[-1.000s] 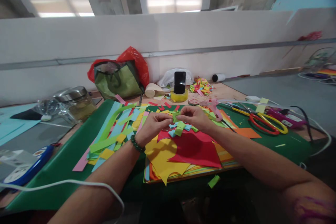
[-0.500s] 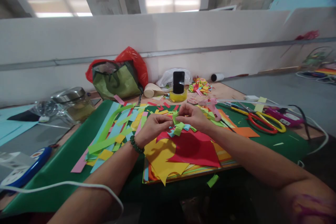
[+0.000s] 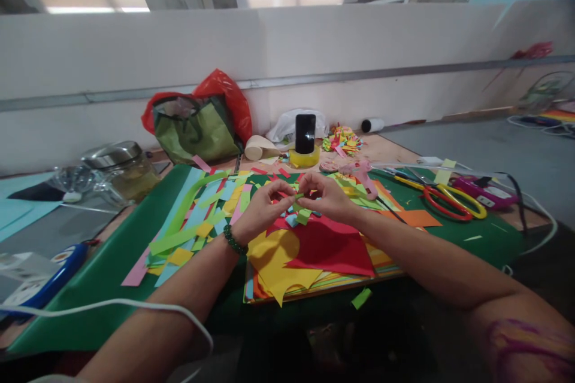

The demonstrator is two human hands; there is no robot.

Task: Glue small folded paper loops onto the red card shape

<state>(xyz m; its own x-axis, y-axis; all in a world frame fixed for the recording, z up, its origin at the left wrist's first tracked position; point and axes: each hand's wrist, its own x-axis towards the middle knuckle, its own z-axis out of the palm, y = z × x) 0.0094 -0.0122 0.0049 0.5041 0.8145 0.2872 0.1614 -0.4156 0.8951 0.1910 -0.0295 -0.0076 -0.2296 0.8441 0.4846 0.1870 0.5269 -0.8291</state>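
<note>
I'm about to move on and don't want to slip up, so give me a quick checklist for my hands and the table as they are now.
1. Left hand and right hand both at the small green paper piece: ok.
2. Red sheet lying on the paper stack, below the hands: ok.
3. Scissors apart from the right hand: ok, they lie off to its right.
4. Pink glue gun cold: cannot tell.
5. White cable out of the left forearm's line: not ok, it crosses in front; contact is unclear.
</note>
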